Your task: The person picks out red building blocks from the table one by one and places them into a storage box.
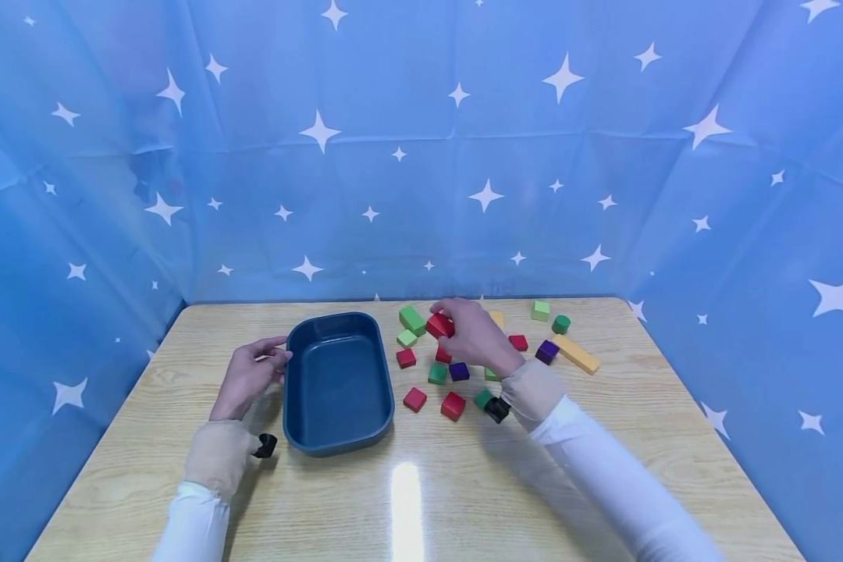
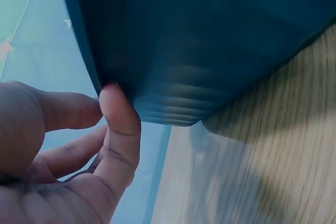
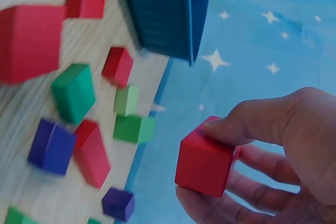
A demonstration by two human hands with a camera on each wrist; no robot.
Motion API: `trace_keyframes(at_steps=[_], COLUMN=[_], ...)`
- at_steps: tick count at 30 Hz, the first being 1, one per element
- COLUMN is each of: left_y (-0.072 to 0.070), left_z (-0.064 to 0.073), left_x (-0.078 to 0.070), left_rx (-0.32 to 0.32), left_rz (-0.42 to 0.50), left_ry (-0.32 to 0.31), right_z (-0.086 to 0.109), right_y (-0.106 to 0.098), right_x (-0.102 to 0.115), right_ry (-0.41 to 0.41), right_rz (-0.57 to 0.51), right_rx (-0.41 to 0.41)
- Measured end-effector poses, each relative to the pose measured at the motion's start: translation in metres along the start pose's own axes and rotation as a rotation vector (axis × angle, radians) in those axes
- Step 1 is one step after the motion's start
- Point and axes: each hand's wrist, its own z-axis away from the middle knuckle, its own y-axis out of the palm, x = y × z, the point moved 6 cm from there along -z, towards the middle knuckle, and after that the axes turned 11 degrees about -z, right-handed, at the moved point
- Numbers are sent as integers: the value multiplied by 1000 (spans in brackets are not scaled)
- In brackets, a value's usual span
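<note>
A dark blue rectangular tray (image 1: 339,449) lies on the left half of the table. My left hand (image 1: 251,375) is at its left side, and in the left wrist view the thumb and index finger (image 2: 122,114) pinch the tray's rim (image 2: 86,51). Between the thumb and fingers of my right hand (image 1: 474,332) is a red block (image 3: 203,163), held above the other blocks. Below and around this hand lie a light green block (image 1: 412,320), a green block (image 1: 438,373) and a dark purple block (image 1: 460,371).
More red blocks (image 1: 453,406) lie right of the tray. Farther right are a purple block (image 1: 548,351), a long yellow-orange block (image 1: 576,354), a green cylinder (image 1: 561,324) and a pale green cube (image 1: 541,311). A blue starred curtain (image 1: 407,195) surrounds the wooden table (image 1: 323,507).
</note>
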Motion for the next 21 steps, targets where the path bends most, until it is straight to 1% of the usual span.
trace_keyframes(at_steps=[4, 9, 14, 21], left_y=[0, 1, 1, 0], left_z=[0, 0, 0, 3], left_x=[0, -2, -3, -4], left_rx=[-1, 7, 7, 13], left_rz=[-6, 3, 6, 10], left_ry=[-9, -3, 8, -1], right_z=[-11, -24, -40, -62], right_y=[11, 22, 36, 58], right_x=[17, 36, 54, 81], right_ry=[-2, 4, -33, -78], right_rz=[3, -8, -6, 67], right_rx=[23, 41, 72, 116])
